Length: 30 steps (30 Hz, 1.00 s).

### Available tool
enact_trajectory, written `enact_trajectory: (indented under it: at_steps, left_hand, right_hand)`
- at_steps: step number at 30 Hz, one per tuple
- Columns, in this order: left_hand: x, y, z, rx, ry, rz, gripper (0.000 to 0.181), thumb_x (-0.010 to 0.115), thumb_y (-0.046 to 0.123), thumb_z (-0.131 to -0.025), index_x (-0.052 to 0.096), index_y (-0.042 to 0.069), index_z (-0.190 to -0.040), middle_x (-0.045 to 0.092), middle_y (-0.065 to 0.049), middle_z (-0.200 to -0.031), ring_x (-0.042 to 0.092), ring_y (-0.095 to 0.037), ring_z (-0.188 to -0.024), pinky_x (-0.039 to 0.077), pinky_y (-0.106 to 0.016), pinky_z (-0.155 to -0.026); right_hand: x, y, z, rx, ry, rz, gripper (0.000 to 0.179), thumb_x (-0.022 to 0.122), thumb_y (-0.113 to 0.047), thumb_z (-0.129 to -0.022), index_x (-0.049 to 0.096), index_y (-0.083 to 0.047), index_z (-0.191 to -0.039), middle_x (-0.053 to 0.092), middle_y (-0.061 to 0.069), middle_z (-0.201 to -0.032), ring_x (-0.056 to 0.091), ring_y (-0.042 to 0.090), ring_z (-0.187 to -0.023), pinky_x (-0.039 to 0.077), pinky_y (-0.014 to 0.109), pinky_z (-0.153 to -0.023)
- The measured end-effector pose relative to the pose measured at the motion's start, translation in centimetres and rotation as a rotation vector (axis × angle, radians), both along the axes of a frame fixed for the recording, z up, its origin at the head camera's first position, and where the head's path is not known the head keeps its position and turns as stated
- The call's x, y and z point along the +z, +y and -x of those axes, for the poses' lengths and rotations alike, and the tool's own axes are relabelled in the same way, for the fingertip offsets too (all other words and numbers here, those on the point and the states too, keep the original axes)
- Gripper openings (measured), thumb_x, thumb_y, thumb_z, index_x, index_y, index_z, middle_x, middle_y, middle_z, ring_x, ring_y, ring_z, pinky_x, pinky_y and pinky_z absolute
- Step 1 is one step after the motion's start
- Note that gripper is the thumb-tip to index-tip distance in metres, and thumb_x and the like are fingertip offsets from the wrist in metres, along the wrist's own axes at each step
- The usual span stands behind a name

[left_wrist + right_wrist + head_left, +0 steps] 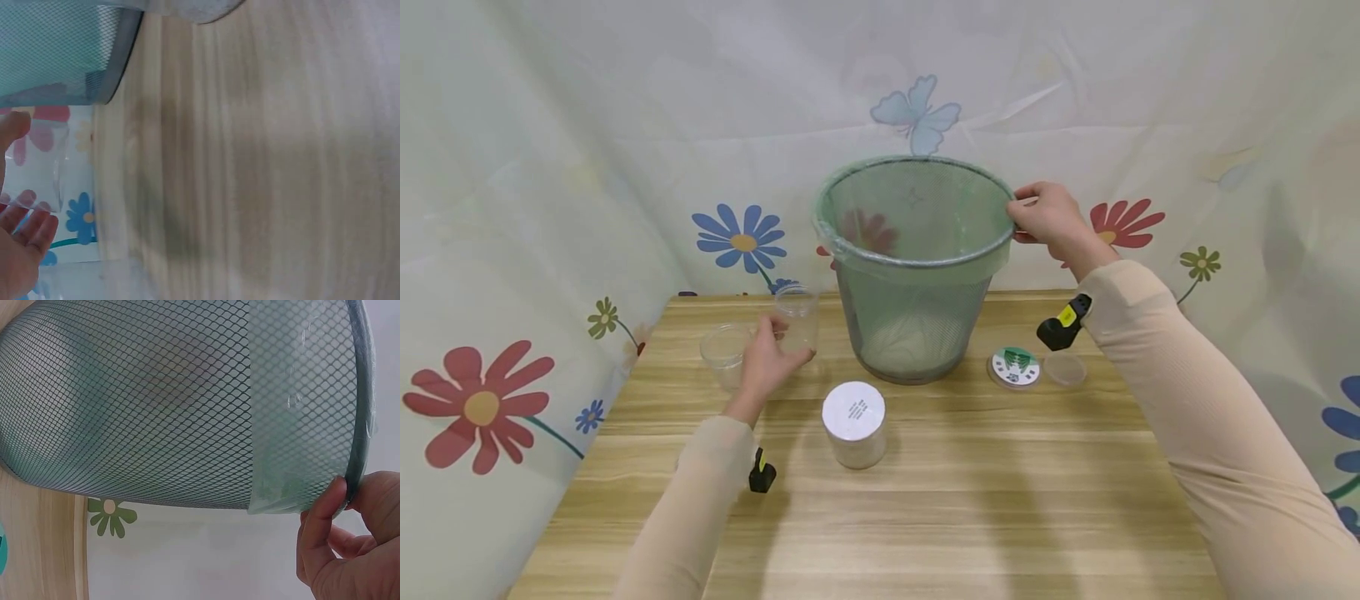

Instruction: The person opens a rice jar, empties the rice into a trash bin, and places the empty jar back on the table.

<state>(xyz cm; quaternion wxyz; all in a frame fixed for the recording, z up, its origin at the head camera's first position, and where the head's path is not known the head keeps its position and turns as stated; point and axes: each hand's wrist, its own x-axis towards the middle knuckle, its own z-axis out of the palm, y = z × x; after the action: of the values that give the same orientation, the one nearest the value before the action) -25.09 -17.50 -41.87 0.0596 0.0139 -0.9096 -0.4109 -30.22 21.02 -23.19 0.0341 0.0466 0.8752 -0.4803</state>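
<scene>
My left hand (pixel 767 358) grips a clear plastic cup (pixel 797 312) between thumb and fingers. In the left wrist view this cup (pixel 40 165) shows its base raised off the tabletop. A second clear cup (pixel 722 354) stands just left of that hand. At the back middle stands a mesh wastebasket (pixel 913 321) lined with a thin green bag (pixel 827 221) folded over its rim. The right hand (pixel 1048 218) pinches the basket's right rim, with fingers and thumb on the bag-covered edge, as the right wrist view shows closely.
In front of the basket is a lidded white-topped container (pixel 854 425). Right of it lie a round disc (pixel 1015 367) with a green-and-white print and a clear round lid (pixel 1065 368). A flower-printed curtain (pixel 625 167) hangs behind the wooden table (pixel 962 517).
</scene>
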Motion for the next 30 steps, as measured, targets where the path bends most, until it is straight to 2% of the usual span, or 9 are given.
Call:
enact_trajectory:
  at_steps: [6,12,17,23,30]
  left_hand:
    - [-1.3,0.4,-0.3,-0.01,-0.036,-0.042,0.067,0.077,0.022,-0.072,0.039,0.002,-0.123,0.049,-0.022,-0.126,0.047,-0.034,-0.119,0.04,-0.045,-0.098]
    - [-2.7,0.4,-0.2,-0.005,-0.055,-0.077,0.065,0.076,0.022,-0.073,0.037,0.004,-0.122,0.047,-0.02,-0.129,0.044,-0.035,-0.122,0.038,-0.047,-0.101]
    - [-3.7,0.4,-0.2,0.007,-0.059,-0.05,0.065,0.076,0.023,-0.073,0.037,0.003,-0.121,0.049,-0.022,-0.126,0.046,-0.036,-0.119,0.038,-0.048,-0.1]
    - [-4.1,0.4,-0.5,0.027,-0.051,-0.032,0.063,0.077,0.018,-0.071,0.037,0.002,-0.118,0.049,-0.026,-0.122,0.048,-0.04,-0.114,0.038,-0.049,-0.099]
    - [-4.2,0.2,-0.7,0.042,-0.077,-0.039,0.065,0.076,0.018,-0.073,0.035,0.003,-0.121,0.047,-0.025,-0.125,0.046,-0.041,-0.116,0.037,-0.05,-0.1]
  right_hand:
    - [0.0,0.0,0.0,-0.001,-0.01,0.007,0.052,0.042,-0.022,-0.093,0.031,-0.002,-0.14,0.046,0.019,-0.127,0.055,0.004,-0.075,0.051,0.015,-0.064]
    - [0.0,0.0,0.1,-0.011,-0.022,0.03,0.052,0.043,-0.022,-0.093,0.032,-0.002,-0.14,0.047,0.017,-0.123,0.055,0.004,-0.074,0.051,0.014,-0.063]
    - [0.1,0.0,0.1,-0.008,-0.028,0.03,0.053,0.043,-0.022,-0.093,0.031,-0.003,-0.14,0.046,0.017,-0.125,0.055,0.004,-0.075,0.051,0.014,-0.063]
    - [0.1,0.0,0.0,-0.003,-0.026,0.024,0.053,0.042,-0.023,-0.093,0.031,-0.002,-0.14,0.045,0.018,-0.126,0.055,0.004,-0.076,0.051,0.014,-0.064]
    - [0.2,0.1,0.1,-0.011,-0.029,0.016,0.052,0.042,-0.022,-0.093,0.032,-0.003,-0.14,0.046,0.017,-0.124,0.055,0.005,-0.077,0.051,0.015,-0.066]
